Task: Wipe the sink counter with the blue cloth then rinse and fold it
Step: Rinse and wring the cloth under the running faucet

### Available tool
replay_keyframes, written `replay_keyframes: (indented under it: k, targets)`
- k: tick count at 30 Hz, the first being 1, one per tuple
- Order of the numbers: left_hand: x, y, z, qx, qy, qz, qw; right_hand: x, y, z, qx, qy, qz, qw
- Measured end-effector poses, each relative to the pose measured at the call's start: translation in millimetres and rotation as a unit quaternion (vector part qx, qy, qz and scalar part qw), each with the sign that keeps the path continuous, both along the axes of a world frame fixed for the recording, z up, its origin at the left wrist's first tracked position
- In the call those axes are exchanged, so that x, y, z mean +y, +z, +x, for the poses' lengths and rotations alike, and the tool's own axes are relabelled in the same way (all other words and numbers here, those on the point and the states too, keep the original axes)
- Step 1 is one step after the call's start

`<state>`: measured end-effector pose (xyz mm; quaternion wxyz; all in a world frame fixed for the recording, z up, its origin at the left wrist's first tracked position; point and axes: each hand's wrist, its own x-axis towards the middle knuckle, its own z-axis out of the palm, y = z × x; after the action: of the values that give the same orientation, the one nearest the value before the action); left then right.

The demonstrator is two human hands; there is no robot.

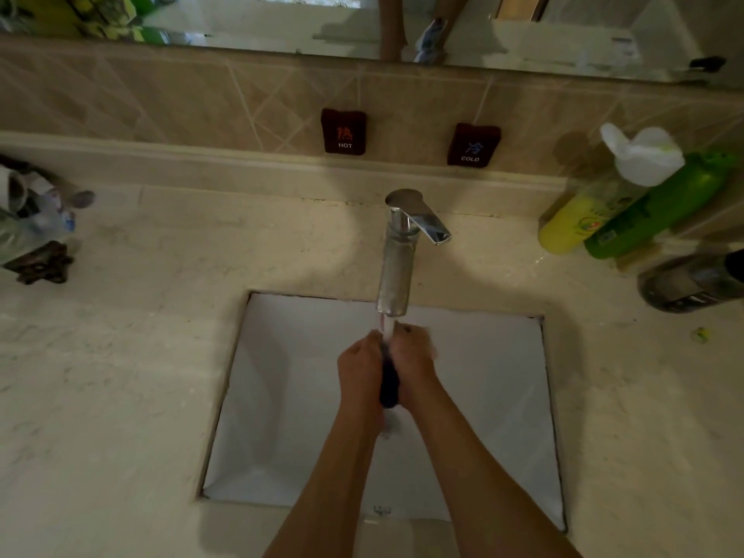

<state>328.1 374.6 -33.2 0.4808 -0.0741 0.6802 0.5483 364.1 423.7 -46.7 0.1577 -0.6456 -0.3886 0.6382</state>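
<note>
On the tiled wall behind the tap we read two dark plaques: the left one (343, 131) carries an orange character above the word "HOT", the right one (473, 144) a blue character above "COLD". The labels on the yellow bottle (573, 225) and the green bottle (652, 213) at the right of the counter (120, 356) are too small for us to read. Over the white sink (483, 396), we see both hands pressed together under the spout of the tap (396, 271), from which a stream of water (387, 329) falls. The left hand (359, 366) and the right hand (414, 362) each curl their fingers round the cloth (389, 386), which shows only as a dark, bunched roll squeezed between the two palms, its lower end hanging just below them above the basin.
</note>
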Motion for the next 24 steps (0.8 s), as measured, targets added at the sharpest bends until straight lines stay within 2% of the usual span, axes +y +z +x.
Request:
replay_keyframes:
  k: [2,4,6,8,10,12,14,16,22,24]
  targets:
    - [-2,3,-2,-0.011,-0.007,-0.008,1.0,2,1,7,0.086,-0.089,-0.102,0.987]
    - [-3,5,-6,-0.071,0.069,0.027,0.995,-3,1,13,0.142,-0.148,-0.132,0.97]
    - [-2,3,-10,-0.124,0.138,0.053,0.981,-11,4,18,0.24,-0.193,-0.15,0.939]
    - [0,1,-12,-0.14,0.158,0.079,0.974,-20,8,18,0.316,-0.21,-0.152,0.913]
    - [6,2,-14,-0.108,0.136,0.063,0.983,-28,11,17,0.281,-0.168,-0.088,0.941]
    - [6,1,-13,-0.019,0.094,0.058,0.994,-35,19,14,0.187,-0.054,0.013,0.981]
    - [4,2,-11,0.033,0.057,0.064,0.996,-40,24,12,0.122,0.044,0.086,0.988]
    - [-1,3,-8,0.044,0.011,0.055,0.997,-40,25,11,0.062,0.094,0.127,0.986]
    - [-2,5,-5,0.078,-0.052,-0.011,0.995,-27,12,-4,-0.028,0.057,0.144,0.987]
    - [-2,6,-8,0.065,-0.012,-0.024,0.998,-19,13,-10,-0.02,0.033,0.127,0.991]
